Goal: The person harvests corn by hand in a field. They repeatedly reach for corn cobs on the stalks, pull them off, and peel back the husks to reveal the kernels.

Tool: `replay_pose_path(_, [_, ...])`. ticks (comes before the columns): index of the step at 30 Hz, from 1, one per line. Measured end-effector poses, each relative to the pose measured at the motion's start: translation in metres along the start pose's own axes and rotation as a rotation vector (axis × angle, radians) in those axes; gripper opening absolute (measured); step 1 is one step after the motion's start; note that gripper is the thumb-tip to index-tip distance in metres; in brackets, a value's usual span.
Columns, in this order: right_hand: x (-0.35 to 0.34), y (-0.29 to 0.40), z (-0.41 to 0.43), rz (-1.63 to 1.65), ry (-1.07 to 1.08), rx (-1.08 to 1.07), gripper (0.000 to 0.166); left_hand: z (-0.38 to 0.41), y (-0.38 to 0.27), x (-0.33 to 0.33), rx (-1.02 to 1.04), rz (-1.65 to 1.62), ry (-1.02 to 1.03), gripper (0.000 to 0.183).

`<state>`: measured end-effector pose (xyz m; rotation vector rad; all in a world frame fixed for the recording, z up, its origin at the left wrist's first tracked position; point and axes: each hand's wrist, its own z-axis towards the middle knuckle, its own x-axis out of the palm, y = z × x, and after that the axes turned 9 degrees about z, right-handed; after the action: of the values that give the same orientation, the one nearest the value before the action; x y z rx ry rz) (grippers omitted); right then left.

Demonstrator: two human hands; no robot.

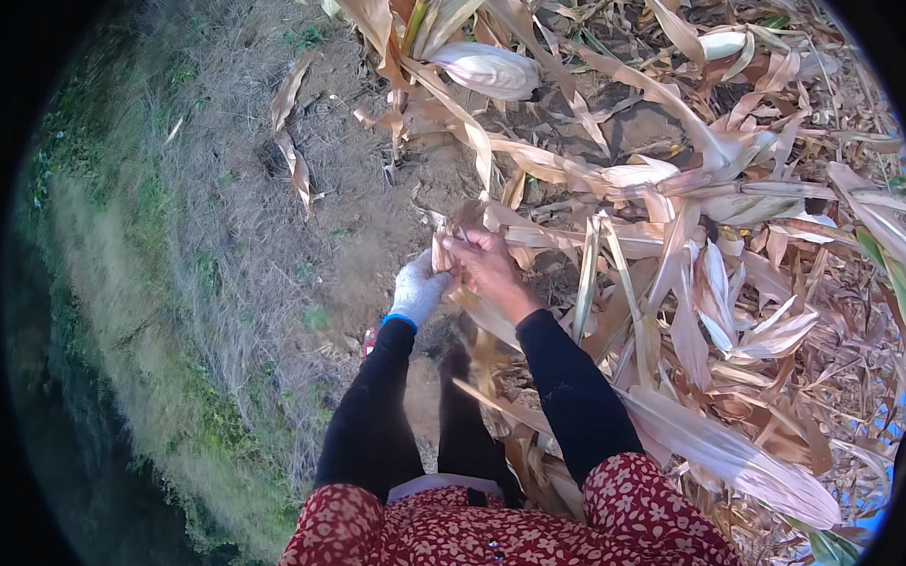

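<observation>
In a white knit glove with a blue cuff, my left hand (418, 288) grips the lower part of a dry corn ear in its husk (443, 254). Brown silk (468, 215) shows at the ear's top end. My bare right hand (492, 268) is closed at the same ear, its fingers against the husk. A small pale, thin object (464, 235) shows by the right thumb; I cannot tell what it is. Both hands are close together over the ground in front of me. The fingers partly hide the ear.
Dry corn stalks and leaves (671, 253) lie tangled on the right. A husked-over ear (486, 71) hangs ahead, and an opened husk (718, 300) lies at the right. Bare soil with dry grass (253, 224) spreads left, towards a green grassy edge (122, 331). My shoe (369, 340) is partly visible.
</observation>
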<state>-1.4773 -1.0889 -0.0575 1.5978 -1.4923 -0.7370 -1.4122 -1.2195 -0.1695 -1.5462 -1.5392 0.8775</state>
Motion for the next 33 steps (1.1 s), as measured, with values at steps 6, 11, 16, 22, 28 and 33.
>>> replay_pose_path(6, [0.007, -0.051, 0.018, 0.709, -0.141, 0.246, 0.012, -0.013, -0.031, -0.008, 0.016, 0.086, -0.101, 0.064])
replay_pose_path(11, [0.028, -0.038, 0.017, 0.842, -0.289, 0.322, 0.015, -0.015, -0.061, 0.014, 0.039, 0.385, -0.451, 0.036])
replay_pose_path(16, [-0.044, -0.032, 0.04, 0.974, -0.6, 0.408, 0.024, -0.028, 0.031, -0.046, -0.038, 1.294, -0.217, 0.031])
replay_pose_path(22, [-0.093, -0.083, 0.029, 1.077, -0.688, 0.323, 0.025, -0.056, 0.08, -0.084, -0.458, 1.104, -0.096, 0.047])
replay_pose_path(28, [-0.068, -0.072, 0.024, 1.145, -0.493, 0.384, 0.027, -0.061, -0.067, -0.025, 0.452, 0.78, -0.525, 0.065])
replay_pose_path(33, [-0.006, -0.082, -0.008, 1.355, -0.401, 0.496, 0.026, -0.035, 0.009, 0.036, -0.039, -0.159, -0.155, 0.075])
